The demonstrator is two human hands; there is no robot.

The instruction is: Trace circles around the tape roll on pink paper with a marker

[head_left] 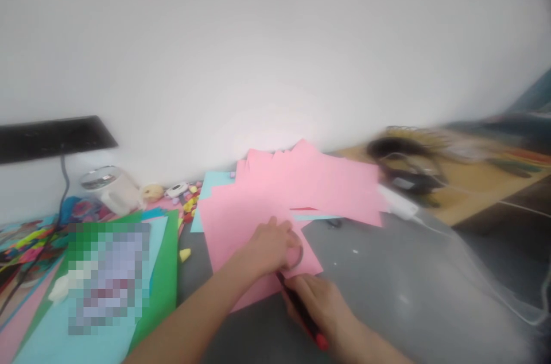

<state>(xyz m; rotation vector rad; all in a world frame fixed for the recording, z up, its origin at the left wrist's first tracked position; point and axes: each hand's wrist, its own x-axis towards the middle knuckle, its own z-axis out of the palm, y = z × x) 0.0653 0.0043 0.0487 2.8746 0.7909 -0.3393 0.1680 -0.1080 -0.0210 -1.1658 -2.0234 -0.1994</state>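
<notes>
A pink paper sheet (pixel 224 226) lies at the front of the grey table, partly over other pink sheets. My left hand (pixel 269 243) is on it, fingers bent around a small see-through ring (pixel 297 255), perhaps a tape roll, resting on the paper. My right hand (pixel 318 301) is closed around a black, stick-shaped tool with a red end (pixel 305 315). Its far tip meets the paper close to the ring's near edge. Blur hides whether it is a pen or a knife.
More pink sheets (pixel 310 180) overlap against the wall. To the left are green paper (pixel 166 272), light blue paper (pixel 47 335), a white mug (pixel 118 192) and small colourful pieces (pixel 189 203). A white power strip (pixel 398 203) with a cable and a black coiled item (pixel 404 163) lie right.
</notes>
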